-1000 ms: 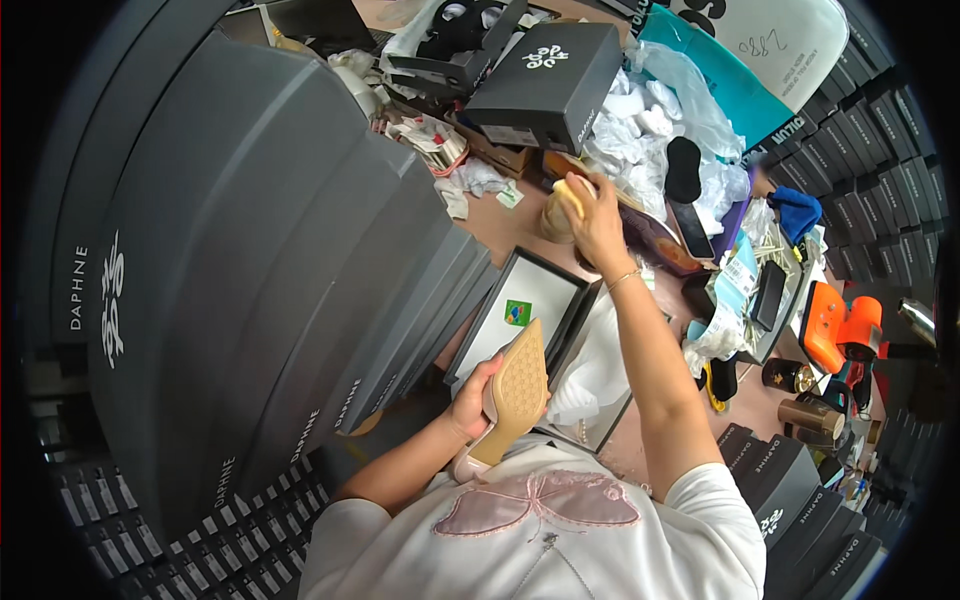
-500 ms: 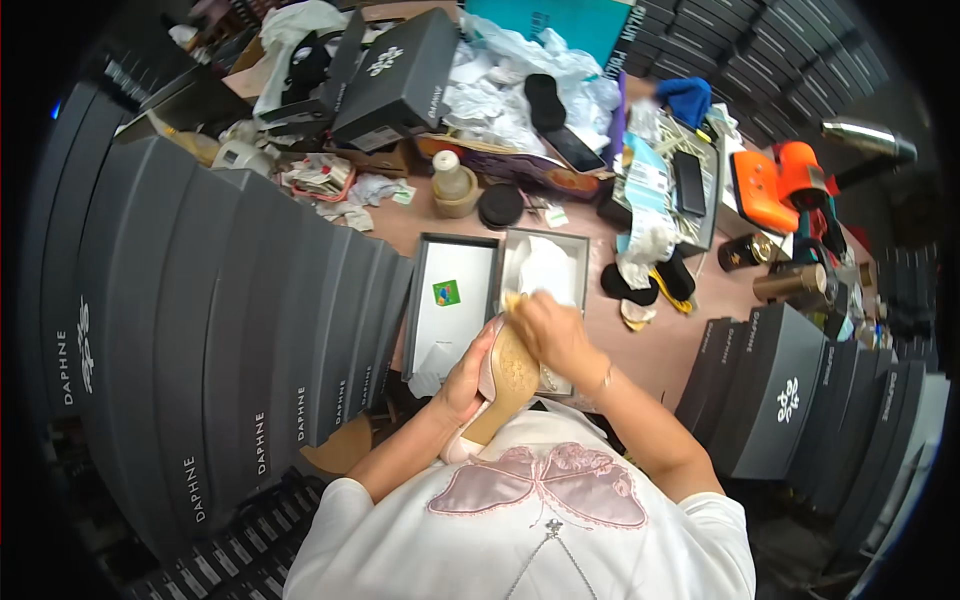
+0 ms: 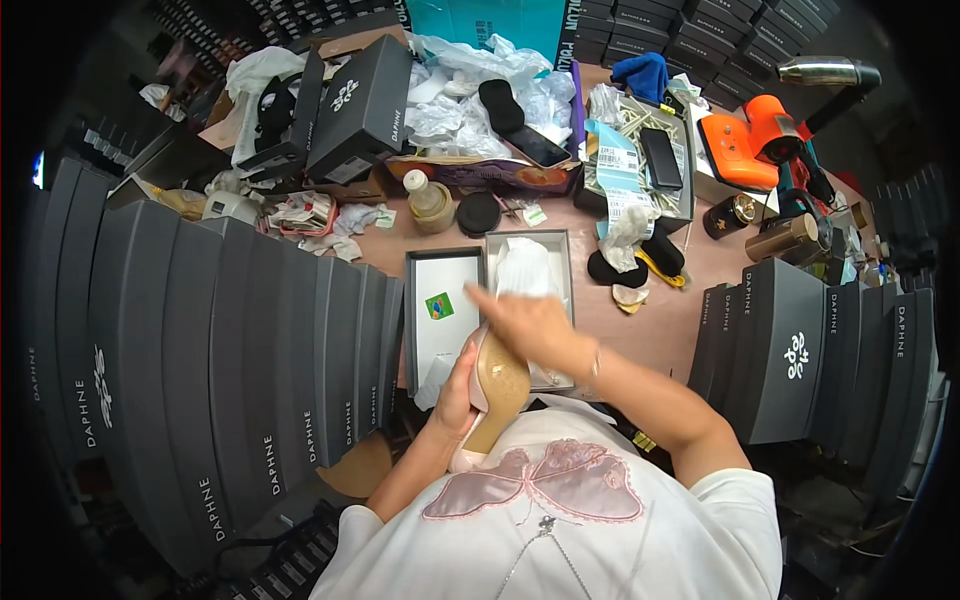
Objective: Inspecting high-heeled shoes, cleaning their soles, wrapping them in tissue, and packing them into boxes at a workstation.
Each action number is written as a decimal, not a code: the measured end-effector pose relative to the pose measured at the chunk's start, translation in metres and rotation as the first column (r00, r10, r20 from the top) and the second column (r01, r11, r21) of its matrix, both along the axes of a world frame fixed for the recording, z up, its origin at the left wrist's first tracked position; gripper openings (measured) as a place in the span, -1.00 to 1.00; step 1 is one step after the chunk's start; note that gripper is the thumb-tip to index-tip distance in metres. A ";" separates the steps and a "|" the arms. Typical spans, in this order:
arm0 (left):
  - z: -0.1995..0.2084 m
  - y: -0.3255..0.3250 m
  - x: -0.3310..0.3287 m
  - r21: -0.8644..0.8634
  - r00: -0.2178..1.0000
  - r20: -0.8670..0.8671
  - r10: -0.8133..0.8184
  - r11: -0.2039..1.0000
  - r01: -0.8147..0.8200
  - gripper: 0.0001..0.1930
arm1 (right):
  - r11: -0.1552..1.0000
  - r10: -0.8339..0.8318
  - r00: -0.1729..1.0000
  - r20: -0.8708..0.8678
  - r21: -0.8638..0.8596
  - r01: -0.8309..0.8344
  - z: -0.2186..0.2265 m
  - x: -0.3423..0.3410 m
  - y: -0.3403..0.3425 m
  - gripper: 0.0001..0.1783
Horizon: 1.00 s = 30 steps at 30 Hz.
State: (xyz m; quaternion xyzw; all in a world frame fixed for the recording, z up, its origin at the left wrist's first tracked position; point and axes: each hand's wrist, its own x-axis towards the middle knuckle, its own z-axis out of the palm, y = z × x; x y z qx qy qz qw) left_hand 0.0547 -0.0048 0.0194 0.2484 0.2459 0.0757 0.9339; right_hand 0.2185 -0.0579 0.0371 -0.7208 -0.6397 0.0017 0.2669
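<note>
My left hand (image 3: 456,400) is wrapped round the side of a pale pink heeled shoe (image 3: 505,385), tan sole upward, in front of my chest. Across its toe end lies my right hand (image 3: 535,330), curled and blurred at the fingertips. What it pinches, if anything, is hidden now. Just beyond the hands stands an open grey shoe box (image 3: 568,290) with crumpled white paper (image 3: 524,265) inside. Beside it a white-lined lid (image 3: 445,270) holds a small green sachet (image 3: 439,305).
Stacks of dark shoe boxes rise at the left (image 3: 190,350) and right (image 3: 790,350). Farther back are a squat bottle (image 3: 430,205), a round black lid (image 3: 478,213), a carton of white plastic wrap (image 3: 445,95), a tray of sticks (image 3: 680,200) and an orange device (image 3: 738,150).
My right hand has swept left over the toe end; the small yellowish piece seen at its fingertips earlier no longer shows clearly. My left hand keeps hold of the shoe. The view has shifted slightly.
</note>
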 end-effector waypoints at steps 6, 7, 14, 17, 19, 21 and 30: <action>0.004 0.000 -0.002 -0.158 0.999 -0.012 0.046 0.986 -0.048 -0.47 | 0.987 0.163 0.987 0.007 0.007 -0.163 0.001 -0.007 0.000 -0.50; 0.002 -0.002 0.001 -0.040 0.999 -0.020 0.050 0.998 -0.051 -0.47 | 0.990 0.131 0.991 0.019 0.039 -0.132 -0.012 0.007 0.013 -0.50; -0.008 0.003 -0.001 -0.117 1.000 0.006 -0.012 0.993 0.012 -0.41 | 0.993 0.109 0.994 0.014 0.039 -0.109 -0.010 0.012 0.019 -0.66; -0.002 0.010 0.007 -0.101 0.990 -0.101 0.097 0.989 -0.107 -0.35 | 0.943 0.332 0.943 0.036 -0.003 -0.332 0.021 -0.028 -0.028 -0.54; -0.011 0.005 0.000 -0.123 0.987 -0.125 0.096 0.986 -0.112 -0.37 | 0.920 0.386 0.923 -0.004 -0.068 -0.385 0.021 -0.037 -0.042 -0.50; -0.013 0.011 -0.003 -0.106 0.999 -0.040 0.033 0.994 -0.037 -0.37 | 0.934 0.326 0.944 -0.052 -0.139 -0.330 0.014 -0.030 -0.039 -0.49; -0.017 0.015 -0.006 -0.132 0.996 0.049 -0.073 0.988 0.079 -0.41 | 0.973 0.228 0.973 0.039 -0.035 -0.227 0.007 -0.005 -0.027 -0.50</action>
